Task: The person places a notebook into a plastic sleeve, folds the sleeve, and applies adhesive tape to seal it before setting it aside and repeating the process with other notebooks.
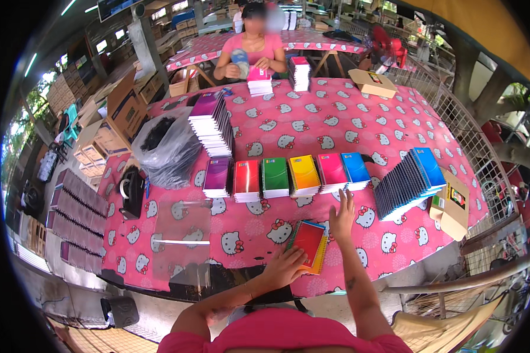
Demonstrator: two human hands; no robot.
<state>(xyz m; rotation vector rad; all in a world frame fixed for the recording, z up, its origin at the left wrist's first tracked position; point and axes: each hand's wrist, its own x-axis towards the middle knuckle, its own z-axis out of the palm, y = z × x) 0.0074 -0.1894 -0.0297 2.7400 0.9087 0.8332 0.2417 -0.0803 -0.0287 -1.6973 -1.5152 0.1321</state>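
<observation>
Near the front edge of the table lies a small fanned pile of spiral notebooks, red on top, with yellow, green and blue edges showing beneath. My left hand grips its lower left side, fingers over the red cover. My right hand is open with fingers stretched, just in front of a blue notebook stack; whether the fingertips touch it I cannot tell. To its left runs a row of stacks: pink notebooks, yellow notebooks, green notebooks, red notebooks and purple notebooks.
A tall purple stack and a plastic bag stand left; a leaning blue stack and cardboard box right. A tape dispenser and clear plastic sheet lie left. Across the table, a person handles pink notebooks.
</observation>
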